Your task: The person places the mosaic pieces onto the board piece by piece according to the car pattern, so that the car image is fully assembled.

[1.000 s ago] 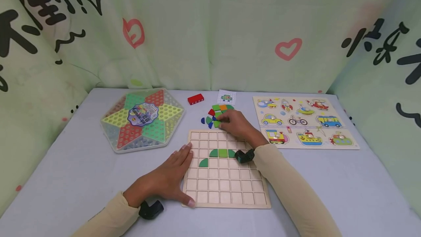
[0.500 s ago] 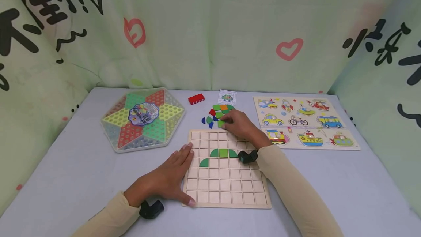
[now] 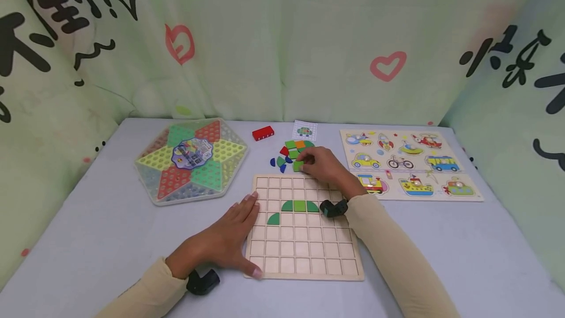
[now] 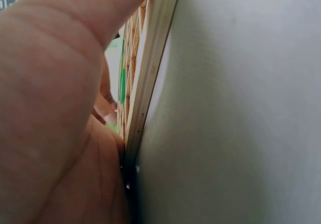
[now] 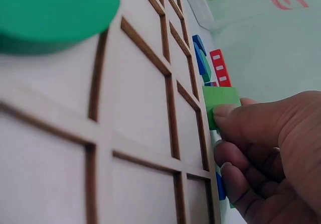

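Observation:
My right hand (image 3: pixel 324 168) pinches a light green square tile (image 5: pixel 213 96) between thumb and fingers, just past the far edge of a wooden grid board (image 3: pixel 304 249). The left hand (image 3: pixel 225 237) rests along the board's left edge with its fingers straight and its thumb at the near left corner. On the board, a green square tile (image 3: pixel 299 205) sits between two dark green quarter-round tiles, the left one (image 3: pixel 287 205) and the right one (image 3: pixel 312 206). One row nearer, to the left, lies another quarter-round tile (image 3: pixel 273 218).
Beyond the board lie several loose tiles, among them a red one (image 3: pixel 284 151) and an orange one (image 3: pixel 300 144). Behind them are a pattern card (image 3: pixel 304 130) and a red block (image 3: pixel 263 133). A hexagonal checkers board (image 3: pixel 176 180) stands left, a vehicle puzzle (image 3: pixel 410 163) right.
The right hand has shifted slightly right, drawing the green square tile away from the loose tiles. The left hand and the tiles on the board have stayed put.

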Tool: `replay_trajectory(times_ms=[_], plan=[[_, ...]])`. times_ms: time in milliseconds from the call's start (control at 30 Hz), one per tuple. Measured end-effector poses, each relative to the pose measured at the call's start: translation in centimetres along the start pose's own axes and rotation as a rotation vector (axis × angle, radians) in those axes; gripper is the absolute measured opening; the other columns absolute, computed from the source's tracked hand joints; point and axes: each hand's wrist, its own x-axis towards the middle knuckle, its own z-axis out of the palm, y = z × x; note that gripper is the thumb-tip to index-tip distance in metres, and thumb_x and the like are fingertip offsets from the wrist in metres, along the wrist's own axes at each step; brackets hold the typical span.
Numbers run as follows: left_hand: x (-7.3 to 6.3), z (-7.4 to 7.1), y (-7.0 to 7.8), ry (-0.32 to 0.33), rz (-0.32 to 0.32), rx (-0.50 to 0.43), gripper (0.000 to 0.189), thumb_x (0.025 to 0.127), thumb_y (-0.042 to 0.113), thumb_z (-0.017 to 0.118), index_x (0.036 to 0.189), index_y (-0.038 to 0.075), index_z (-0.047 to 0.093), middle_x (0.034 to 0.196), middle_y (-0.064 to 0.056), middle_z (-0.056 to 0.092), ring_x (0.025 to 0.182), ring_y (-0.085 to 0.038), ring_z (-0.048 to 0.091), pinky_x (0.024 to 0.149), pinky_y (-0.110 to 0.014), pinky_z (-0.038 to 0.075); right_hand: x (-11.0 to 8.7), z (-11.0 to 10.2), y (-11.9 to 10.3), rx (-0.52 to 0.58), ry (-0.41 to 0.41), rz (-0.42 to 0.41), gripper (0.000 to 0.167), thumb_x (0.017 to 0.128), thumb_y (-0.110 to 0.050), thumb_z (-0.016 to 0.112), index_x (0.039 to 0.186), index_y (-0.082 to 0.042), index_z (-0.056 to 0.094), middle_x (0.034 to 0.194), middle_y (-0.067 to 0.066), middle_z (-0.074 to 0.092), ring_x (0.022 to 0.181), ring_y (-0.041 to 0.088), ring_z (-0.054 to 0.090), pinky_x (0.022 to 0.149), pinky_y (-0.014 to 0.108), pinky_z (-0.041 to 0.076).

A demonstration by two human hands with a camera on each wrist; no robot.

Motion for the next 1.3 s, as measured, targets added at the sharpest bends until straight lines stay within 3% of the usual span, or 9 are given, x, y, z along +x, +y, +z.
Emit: replay_trajectory(times_ms=[167, 400, 600, 833, 1100, 1300], plan=[[0.0, 0.1, 0.0, 0.006, -0.005, 0.009, 0.138, 0.061, 0.078, 0.072, 0.155, 0.001, 0.008, 0.162, -0.012, -0.01, 0.147, -0.024, -0.007, 0.116, -0.045, 0.007, -0.1, 0.0, 0.4, 0.012, 0.041, -0.011, 0.024, 0.093, -0.007, 0.063, 0.117, -0.008, 0.069, 0.105, 0.007, 0.061, 0.096, 0.023, 0.053, 0.086, 0.037, 0.046], [0.0, 0.3, -0.1, 0.01, -0.003, 0.009, 0.138, 0.06, 0.078, 0.072, 0.155, 0.001, 0.009, 0.162, -0.011, -0.009, 0.147, -0.024, -0.007, 0.116, -0.045, 0.007, -0.5, -0.1, 0.4, 0.045, 0.079, -0.019, 0.016, 0.094, -0.012, 0.063, 0.107, -0.01, 0.073, 0.111, 0.006, 0.062, 0.104, 0.023, 0.054, 0.093, 0.04, 0.046], [0.1, 0.2, -0.1, 0.011, 0.006, 0.009, 0.137, 0.061, 0.078, 0.072, 0.155, 0.001, 0.008, 0.162, -0.012, -0.01, 0.147, -0.024, -0.007, 0.116, -0.046, 0.007, -0.9, -0.4, 0.4, 0.046, 0.095, -0.013, 0.018, 0.094, -0.014, 0.064, 0.11, -0.01, 0.073, 0.11, 0.006, 0.066, 0.103, 0.023, 0.058, 0.09, 0.04, 0.048], [0.1, 0.2, -0.2, 0.009, 0.007, 0.003, 0.137, 0.062, 0.077, 0.072, 0.155, 0.0, 0.009, 0.162, -0.012, -0.01, 0.147, -0.026, -0.007, 0.116, -0.047, 0.007, -1.4, -0.5, 0.5, 0.056, 0.087, -0.038, 0.022, 0.095, -0.016, 0.064, 0.115, -0.009, 0.07, 0.112, 0.006, 0.066, 0.103, 0.023, 0.059, 0.09, 0.039, 0.048], [0.1, 0.2, -0.2, 0.011, 0.016, 0.01, 0.136, 0.062, 0.079, 0.071, 0.155, 0.0, 0.01, 0.162, -0.014, -0.009, 0.147, -0.028, -0.007, 0.116, -0.048, 0.007, -2.1, -0.3, 0.2, 0.105, 0.07, -0.052, 0.02, 0.094, -0.012, 0.066, 0.112, -0.006, 0.071, 0.104, 0.006, 0.068, 0.094, 0.022, 0.059, 0.086, 0.036, 0.048], [0.1, 0.1, -0.1, 0.003, 0.001, 0.016, 0.137, 0.061, 0.079, 0.071, 0.155, 0.001, 0.009, 0.162, -0.011, -0.01, 0.147, -0.025, -0.008, 0.116, -0.046, 0.007, -3.2, 0.7, -0.7, 0.151, 0.026, -0.128, 0.019, 0.092, -0.009, 0.067, 0.109, -0.006, 0.073, 0.099, 0.004, 0.068, 0.087, 0.02, 0.059, 0.08, 0.033, 0.05]])
